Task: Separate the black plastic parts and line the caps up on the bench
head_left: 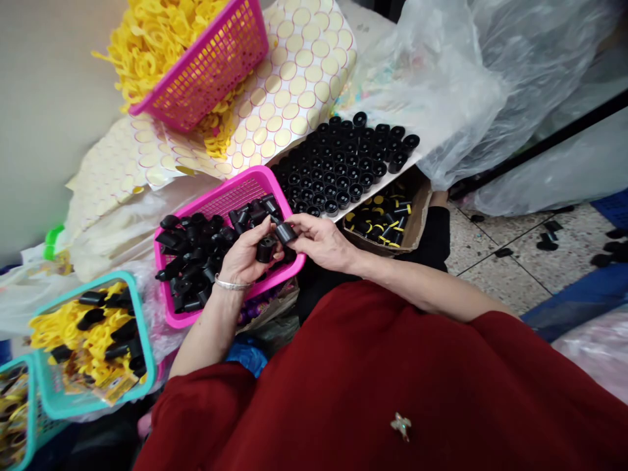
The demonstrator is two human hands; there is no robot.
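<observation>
Over the corner of a pink basket [169,288], my two hands are close together. My left hand [240,258], with a bracelet at its wrist, is closed around a black plastic cylinder [265,250] with a hole in its end. Between the fingers of my right hand [324,242] is another black plastic cylinder [285,233], which appears to touch the left fingertips. Many loose black plastic parts [196,245] fill the basket below. Just beyond my hands, black round cups [342,183] stand in rows on a white board.
A pink basket [210,62] heaped with yellow plastic pieces [161,33] stands on sheets of round stickers [294,85]. Beneath the board is a cardboard box [417,226] of black-and-yellow parts. Turquoise baskets [147,340] sit at left. Black pieces [547,243] lie on the tiled floor.
</observation>
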